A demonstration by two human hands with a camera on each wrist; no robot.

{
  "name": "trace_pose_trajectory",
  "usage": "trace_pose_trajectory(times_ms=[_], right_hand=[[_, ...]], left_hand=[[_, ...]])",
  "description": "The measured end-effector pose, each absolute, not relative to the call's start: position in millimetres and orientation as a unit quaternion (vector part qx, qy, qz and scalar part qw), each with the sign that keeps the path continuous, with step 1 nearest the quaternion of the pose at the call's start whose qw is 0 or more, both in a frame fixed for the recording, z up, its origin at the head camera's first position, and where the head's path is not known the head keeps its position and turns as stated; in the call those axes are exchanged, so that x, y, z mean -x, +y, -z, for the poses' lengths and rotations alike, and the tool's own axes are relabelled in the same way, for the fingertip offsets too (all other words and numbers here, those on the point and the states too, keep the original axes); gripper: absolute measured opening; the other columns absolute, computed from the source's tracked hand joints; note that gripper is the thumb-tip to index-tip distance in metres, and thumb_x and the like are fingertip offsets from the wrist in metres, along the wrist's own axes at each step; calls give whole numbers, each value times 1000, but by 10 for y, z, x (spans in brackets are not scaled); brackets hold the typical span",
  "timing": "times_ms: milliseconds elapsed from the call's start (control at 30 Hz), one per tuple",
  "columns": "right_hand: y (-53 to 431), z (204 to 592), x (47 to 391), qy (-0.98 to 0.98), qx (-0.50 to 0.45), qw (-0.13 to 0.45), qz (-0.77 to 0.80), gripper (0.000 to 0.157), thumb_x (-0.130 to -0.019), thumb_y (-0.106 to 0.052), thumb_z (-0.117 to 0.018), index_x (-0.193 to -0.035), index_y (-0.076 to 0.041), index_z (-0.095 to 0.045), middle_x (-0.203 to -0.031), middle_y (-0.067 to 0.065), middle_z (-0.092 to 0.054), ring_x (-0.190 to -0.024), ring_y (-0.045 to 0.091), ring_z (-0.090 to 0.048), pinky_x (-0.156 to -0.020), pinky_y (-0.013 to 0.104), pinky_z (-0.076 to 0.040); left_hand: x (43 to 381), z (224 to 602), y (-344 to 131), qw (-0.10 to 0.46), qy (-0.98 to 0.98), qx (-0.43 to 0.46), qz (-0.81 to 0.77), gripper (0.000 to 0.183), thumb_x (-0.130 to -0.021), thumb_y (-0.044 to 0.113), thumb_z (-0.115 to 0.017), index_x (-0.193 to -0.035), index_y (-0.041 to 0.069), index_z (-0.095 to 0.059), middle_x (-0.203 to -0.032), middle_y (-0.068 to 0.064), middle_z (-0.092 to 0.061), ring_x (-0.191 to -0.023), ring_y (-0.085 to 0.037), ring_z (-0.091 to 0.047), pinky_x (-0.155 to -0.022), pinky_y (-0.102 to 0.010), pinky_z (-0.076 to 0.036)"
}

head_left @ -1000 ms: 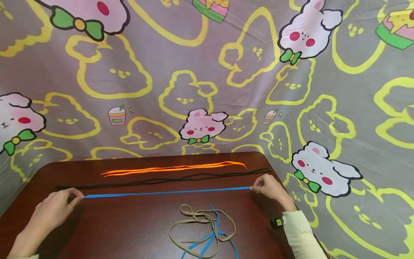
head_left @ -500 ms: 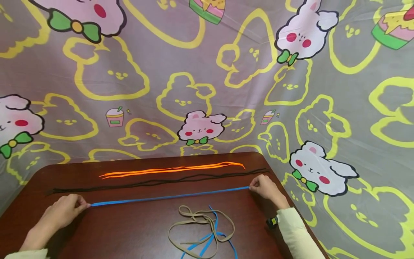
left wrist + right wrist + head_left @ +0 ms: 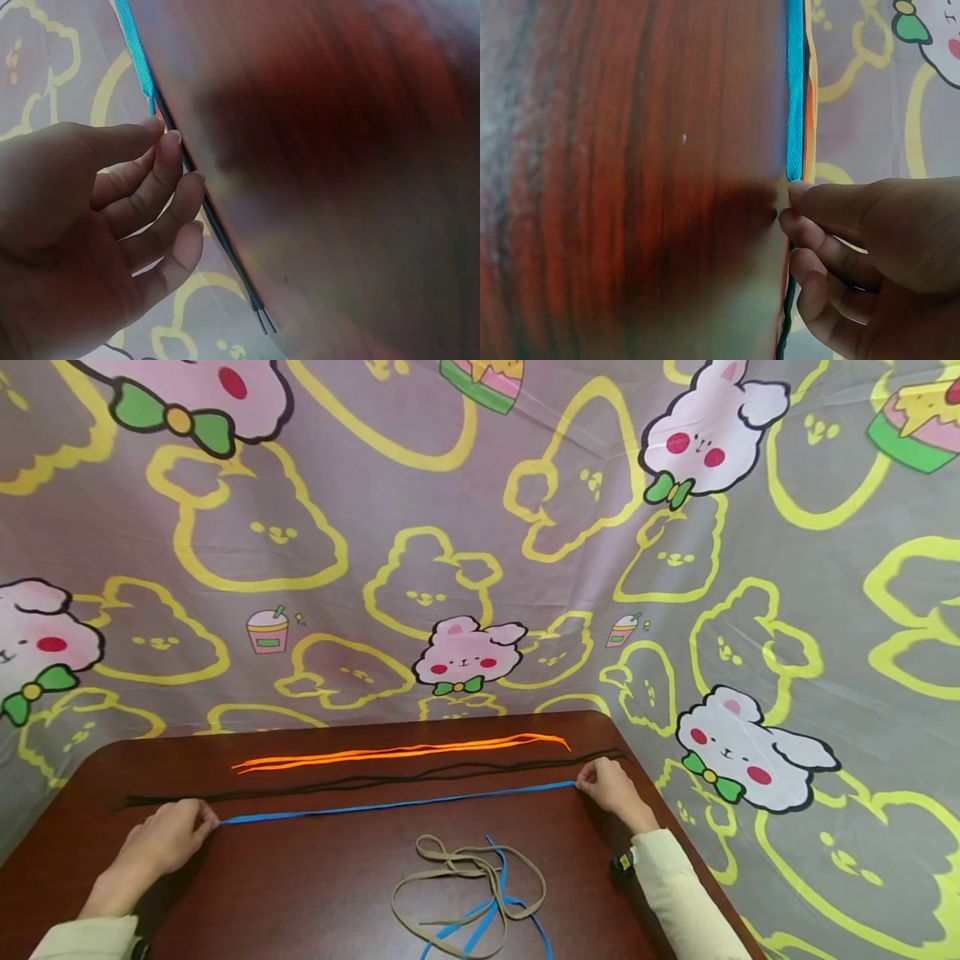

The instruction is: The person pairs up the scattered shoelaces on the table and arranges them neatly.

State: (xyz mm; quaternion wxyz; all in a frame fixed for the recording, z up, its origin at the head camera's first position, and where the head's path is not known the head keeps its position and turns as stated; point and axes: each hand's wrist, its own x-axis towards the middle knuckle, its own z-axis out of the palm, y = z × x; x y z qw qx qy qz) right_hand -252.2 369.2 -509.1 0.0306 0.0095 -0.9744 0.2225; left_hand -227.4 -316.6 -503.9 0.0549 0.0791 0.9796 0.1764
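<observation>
A flat blue shoelace [image 3: 397, 804] stretches nearly straight across the table between both hands. My left hand [image 3: 161, 839] pinches one end by its narrow tip, thumb against forefinger, as the left wrist view shows. The other end is pinched between thumb and forefinger of my right hand [image 3: 611, 789]. Just behind it lies a black shoelace [image 3: 300, 789], doubled lengthwise, its two tips [image 3: 262, 321] side by side past the left hand. Farther back an orange shoelace [image 3: 405, 750] lies doubled, roughly parallel to the black one.
Nearer the front, a loosely looped tan shoelace [image 3: 420, 873] overlaps another blue shoelace [image 3: 480, 931]. The dark reddish-brown table [image 3: 300, 877] has rounded far corners. Patterned cloth [image 3: 345, 485] hangs behind it and along the right side.
The left hand came nearer the front and a little right, then moved slightly back towards the black shoelace. The right hand shifted slightly away from the front. Both kept the blue shoelace stretched.
</observation>
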Motion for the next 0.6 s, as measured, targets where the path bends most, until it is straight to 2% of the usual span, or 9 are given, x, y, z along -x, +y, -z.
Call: trace_pose_trajectory(times_ms=[67,167,467,600], right_hand=[[3682,5098,2544,-974,-8,32,-225,12,-91,-10,-76,-80,-10,-73,-76,-1,-70,-68,13,-63,-63,36,-52],[3676,5103,2574,-974,-2,33,-226,11,-91,-11,-77,-80,-11,-73,-76,-1,-70,-68,13,-63,-63,36,-52],[3699,5137,2642,-973,1,47,-224,12,-89,-10,-78,-78,-12,-76,-76,-1,-72,-68,14,-62,-64,38,-53],[3696,5138,2670,-973,5,47,-227,11,-90,-9,-78,-78,-11,-76,-76,-1,-71,-69,15,-62,-64,38,-53]], left_hand=[[2291,5052,-3156,53,980,-75,-175,8,-96,12,-65,-94,6,-70,-93,-17,-70,-84,-40,-66,-59,-51,-49],[2319,5064,-3133,54,981,-71,-174,8,-96,10,-65,-93,6,-70,-92,-18,-69,-84,-40,-66,-59,-51,-49],[2405,5071,-3068,55,978,-65,-192,5,-94,8,-67,-91,5,-69,-84,-9,-64,-75,-25,-60,-60,-46,-46],[2429,5067,-3056,57,978,-63,-189,7,-95,10,-67,-90,5,-69,-82,-8,-64,-74,-25,-58,-60,-45,-45]])
